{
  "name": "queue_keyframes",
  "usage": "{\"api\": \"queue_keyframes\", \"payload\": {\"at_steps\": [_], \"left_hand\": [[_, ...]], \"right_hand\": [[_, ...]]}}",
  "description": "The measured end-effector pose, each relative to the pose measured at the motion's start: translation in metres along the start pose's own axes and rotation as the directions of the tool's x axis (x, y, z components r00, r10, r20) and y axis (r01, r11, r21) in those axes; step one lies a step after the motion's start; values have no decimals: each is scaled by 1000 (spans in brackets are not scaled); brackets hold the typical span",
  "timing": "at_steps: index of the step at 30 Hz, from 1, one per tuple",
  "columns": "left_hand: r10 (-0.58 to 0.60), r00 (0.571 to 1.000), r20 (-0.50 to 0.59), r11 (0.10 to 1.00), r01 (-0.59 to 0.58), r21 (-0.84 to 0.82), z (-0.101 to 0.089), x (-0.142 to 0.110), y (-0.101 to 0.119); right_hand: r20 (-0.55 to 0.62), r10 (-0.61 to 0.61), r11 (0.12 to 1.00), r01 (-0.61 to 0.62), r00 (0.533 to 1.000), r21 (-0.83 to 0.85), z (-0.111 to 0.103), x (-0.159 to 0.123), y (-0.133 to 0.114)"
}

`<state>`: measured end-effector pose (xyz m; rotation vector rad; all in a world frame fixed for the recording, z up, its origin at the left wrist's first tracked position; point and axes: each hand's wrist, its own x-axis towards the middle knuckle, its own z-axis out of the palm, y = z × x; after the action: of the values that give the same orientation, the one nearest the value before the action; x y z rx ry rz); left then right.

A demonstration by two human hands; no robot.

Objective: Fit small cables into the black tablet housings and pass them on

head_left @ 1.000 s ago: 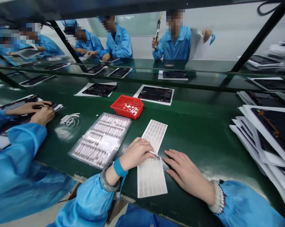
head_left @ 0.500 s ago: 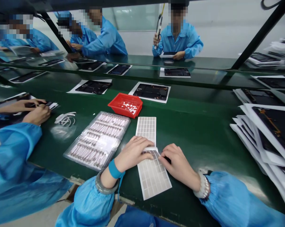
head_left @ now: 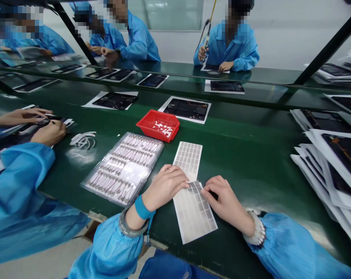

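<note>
A pale sheet of rectangular stickers (head_left: 192, 217) lies on the green table in front of me, its grid of cut lines showing. My left hand (head_left: 170, 182) grips the sheet's upper left corner between thumb and fingers. At the upper right edge, my right hand (head_left: 223, 195) has thumb and forefinger pinched on the sheet; whether a single sticker is between them I cannot tell. A second sticker sheet (head_left: 189, 153) extends beyond, partly covered by the first sheet and my left fingers. To the left is a clear plastic tray (head_left: 136, 172) holding rows of small parts with thin reddish wires.
A red bin (head_left: 156, 130) with small white pieces stands behind the tray. Dark device panels (head_left: 187, 108) lie on white paper farther back. Stacked panels and papers (head_left: 323, 178) fill the right side. A co-worker's hands (head_left: 49, 133) work at left, near white strips (head_left: 83, 140).
The view has shifted slightly. The far sticker sheet has turned a little clockwise. Both my hands stay at the near sheet. The co-worker opposite has lowered the hand-held tool.
</note>
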<state>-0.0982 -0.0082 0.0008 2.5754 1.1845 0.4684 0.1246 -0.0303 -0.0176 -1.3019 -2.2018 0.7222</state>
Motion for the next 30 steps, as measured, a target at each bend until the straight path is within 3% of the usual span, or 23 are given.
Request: {"api": "queue_keyframes", "payload": {"at_steps": [5,13,18,20,23,26,30], "left_hand": [[-133,989,-62,990,130,-53,2,-3,-1],[-38,999,-26,999,39,19,2,-3,-1],[-42,997,-57,999,42,-9,3,-5,-1],[-113,984,-138,993,108,-43,5,-6,-1],[-281,928,-244,958,259,-119,8,-9,-1],[-378,907,-185,917,339,-212,11,-10,1],[-406,901,-149,890,354,-288,14,-8,3]], "right_hand": [[-34,8,999,-6,999,53,-1,0,4],[-32,-6,1000,7,999,12,0,-2,2],[-47,1,999,1,999,44,-1,-3,4],[-67,16,997,-12,998,71,-2,-2,5],[-109,45,994,-34,993,100,-2,-3,8],[-142,58,994,-43,988,101,-1,-3,10],[-80,38,999,-35,996,27,-1,-1,10]]}}
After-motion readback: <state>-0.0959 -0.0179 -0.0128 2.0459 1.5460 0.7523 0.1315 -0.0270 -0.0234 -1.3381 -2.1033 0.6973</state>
